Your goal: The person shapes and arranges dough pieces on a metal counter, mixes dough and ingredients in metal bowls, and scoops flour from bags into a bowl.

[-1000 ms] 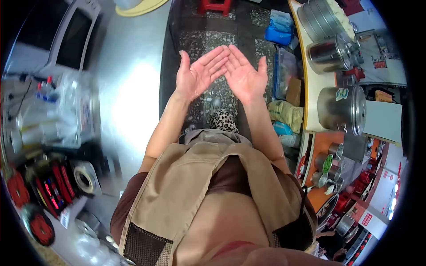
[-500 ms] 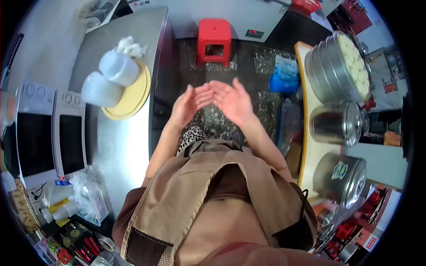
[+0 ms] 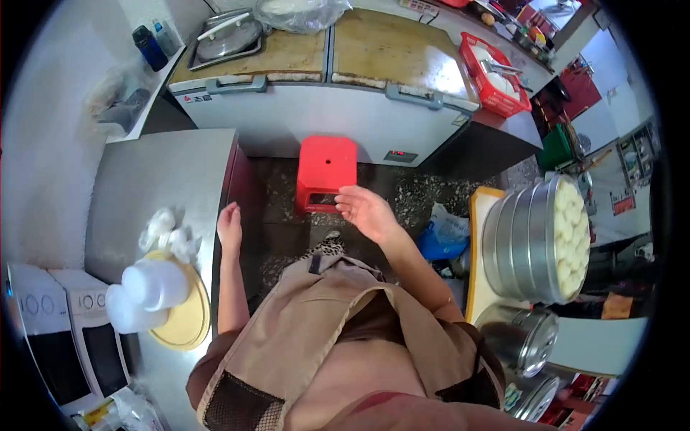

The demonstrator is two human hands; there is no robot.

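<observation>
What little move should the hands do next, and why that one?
Maybe the right hand should gently nudge the red stool aside. The stool stands straight ahead, in the way of the long white chest, and that hand looks empty and is the nearer one to it, so it seems the easier one to use.

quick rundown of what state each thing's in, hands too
Left hand: loosely curled, nothing visible in it
Right hand: partly open, empty
Freezer lids: shut
Freezer display: lit
Steamer stack: uncovered, white dough pieces on top
Red stool: upright, unoccupied
Red basket: open-topped, holding things
</observation>
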